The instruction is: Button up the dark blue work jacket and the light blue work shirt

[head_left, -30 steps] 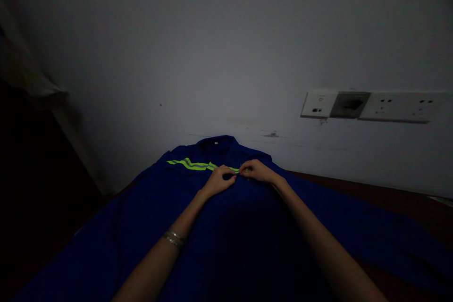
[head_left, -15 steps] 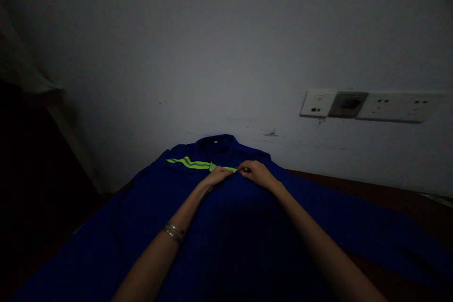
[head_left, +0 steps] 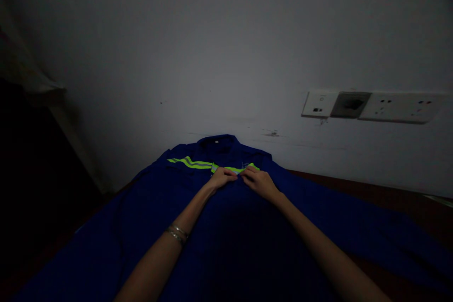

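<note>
A dark blue work jacket (head_left: 152,217) lies spread out in front of me, its collar (head_left: 226,142) by the wall and its sleeves out to both sides. A yellow-green reflective strip (head_left: 194,164) with a grey middle band runs across its chest. My left hand (head_left: 222,177) pinches the jacket's cloth just below the strip. Close beside it, my right hand (head_left: 257,180) has its fingertips drawn together on the cloth at the strip's lower edge. The dim light hides the exact bit of cloth between the fingers. Thin bracelets (head_left: 177,233) circle my left wrist.
Behind the jacket rises a grey-white wall (head_left: 212,56) with scuff marks. A row of wall sockets (head_left: 385,106) is set in it at the right. The jacket rests on a dark reddish-brown surface (head_left: 329,181). Deep shadow fills the left side.
My right hand has shifted slightly down, uncovering more of the reflective strip behind it. My left hand has moved a little to the right. The jacket lies as before.
</note>
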{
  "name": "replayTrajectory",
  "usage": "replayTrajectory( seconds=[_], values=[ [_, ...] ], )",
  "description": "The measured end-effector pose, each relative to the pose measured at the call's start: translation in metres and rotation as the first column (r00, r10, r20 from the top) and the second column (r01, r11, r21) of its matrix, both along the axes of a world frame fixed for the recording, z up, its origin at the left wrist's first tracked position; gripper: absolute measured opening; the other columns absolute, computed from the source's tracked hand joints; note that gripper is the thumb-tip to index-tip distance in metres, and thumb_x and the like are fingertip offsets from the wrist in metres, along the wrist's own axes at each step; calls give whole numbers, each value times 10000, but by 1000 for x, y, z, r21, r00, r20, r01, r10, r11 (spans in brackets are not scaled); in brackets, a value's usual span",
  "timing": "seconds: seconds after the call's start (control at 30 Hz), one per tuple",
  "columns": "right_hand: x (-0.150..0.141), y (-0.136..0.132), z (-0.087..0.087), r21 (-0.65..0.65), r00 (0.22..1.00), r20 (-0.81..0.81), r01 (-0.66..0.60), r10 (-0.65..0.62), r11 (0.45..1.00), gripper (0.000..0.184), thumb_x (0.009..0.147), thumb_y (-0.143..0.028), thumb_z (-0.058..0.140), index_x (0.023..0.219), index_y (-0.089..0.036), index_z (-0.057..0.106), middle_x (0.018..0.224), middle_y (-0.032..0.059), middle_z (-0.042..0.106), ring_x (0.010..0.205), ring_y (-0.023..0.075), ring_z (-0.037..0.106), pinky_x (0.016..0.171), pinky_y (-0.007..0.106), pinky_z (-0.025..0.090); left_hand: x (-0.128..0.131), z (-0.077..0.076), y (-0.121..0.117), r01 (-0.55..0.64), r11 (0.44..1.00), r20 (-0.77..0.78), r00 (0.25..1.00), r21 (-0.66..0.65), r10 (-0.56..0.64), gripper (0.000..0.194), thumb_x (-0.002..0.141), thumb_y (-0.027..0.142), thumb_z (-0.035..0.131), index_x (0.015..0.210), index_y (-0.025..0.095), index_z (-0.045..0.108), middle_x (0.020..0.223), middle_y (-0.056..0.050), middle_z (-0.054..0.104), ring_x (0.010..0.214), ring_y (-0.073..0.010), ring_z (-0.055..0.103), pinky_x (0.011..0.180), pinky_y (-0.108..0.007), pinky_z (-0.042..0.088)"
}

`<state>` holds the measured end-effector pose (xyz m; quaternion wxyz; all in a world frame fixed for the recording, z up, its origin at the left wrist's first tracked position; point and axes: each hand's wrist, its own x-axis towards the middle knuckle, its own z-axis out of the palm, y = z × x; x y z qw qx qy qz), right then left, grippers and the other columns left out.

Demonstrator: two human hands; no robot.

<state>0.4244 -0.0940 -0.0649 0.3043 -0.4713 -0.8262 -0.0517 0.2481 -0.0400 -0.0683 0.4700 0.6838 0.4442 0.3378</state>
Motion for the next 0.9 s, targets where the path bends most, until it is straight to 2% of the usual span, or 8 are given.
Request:
replayTrajectory(
  seconds=[0.07, 0.17, 0.27, 0.33, 0.47, 0.67, 0.8, 0.9],
  values=[
    [-1, 3, 1, -63, 973, -230, -34, 18, 997, 187, 777, -215, 464, 836, -183, 638, 846, 32, 633, 772, 122, 568, 705, 218, 420, 0, 0, 0, -30, 1000, -3, 1000, -6, 30, 162, 552, 189, 689, 700, 124, 699, 623, -1, 638, 567, -98, 520, 578, -206, 388],
    [-2, 9, 4, -272, 866, -485, -20, -119, 962, 171, 718, -226, 498, 766, -148, 643, 716, 24, 629, 666, 124, 563, 613, 224, 449, 0, 0, 0, -66, 998, -29, 997, -25, 65, 199, 553, 207, 693, 735, 127, 701, 584, 8, 619, 514, -87, 487, 527, -202, 365],
    [-4, 11, 6, -534, 794, -543, -75, -274, 842, 182, 682, -254, 522, 763, -131, 629, 616, 7, 584, 516, 105, 508, 407, 189, 400, -1, -2, 1, -78, 997, -25, 997, -20, 77, 226, 542, 217, 702, 749, 125, 699, 567, 12, 611, 489, -79, 465, 499, -197, 346],
    [-6, 12, 7, -611, 766, -559, -123, -316, 782, 157, 674, -241, 524, 731, -126, 615, 611, 6, 571, 500, 95, 493, 348, 163, 364, 0, -4, 2, -74, 997, 2, 997, -13, 74, 218, 536, 209, 703, 737, 125, 696, 579, 9, 617, 502, -80, 473, 504, -194, 352],
    [-10, 14, 9, -633, 742, -580, -152, -336, 759, 136, 684, -243, 542, 683, -119, 599, 608, 2, 557, 496, 75, 481, 327, 136, 344, 1, -6, 3, -63, 998, 34, 997, -10, 64, 200, 535, 203, 700, 718, 123, 692, 591, 0, 624, 522, -88, 494, 514, -195, 369],
    [-11, 12, 11, -647, 761, -566, -171, -318, 743, 135, 687, -256, 593, 702, -122, 596, 474, -62, 459, 362, 36, 358, 320, 148, 309, 0, -6, 4, -34, 999, -4, 999, -17, 34, 239, 552, 242, 693, 759, 124, 694, 596, 1, 632, 513, -88, 499, 516, -196, 374],
    [-12, 9, 16, -649, 747, -585, -198, -316, 735, 89, 696, -208, 578, 695, -121, 598, 496, -58, 477, 370, 36, 370, 317, 146, 311, -3, -4, 3, 11, 1000, -12, 1000, -27, -11, 264, 583, 307, 678, 777, 129, 701, 674, -23, 666, 583, -111, 543, 566, -205, 400],
    [-13, 8, 18, -671, 734, -581, -189, -351, 717, 60, 688, -182, 579, 684, -124, 596, 489, -58, 472, 390, 36, 398, 314, 126, 316, -2, -3, 1, -6, 1000, -2, 1000, -22, 6, 253, 584, 310, 675, 763, 132, 702, 670, -20, 666, 594, -117, 548, 581, -211, 405]
  ],
)
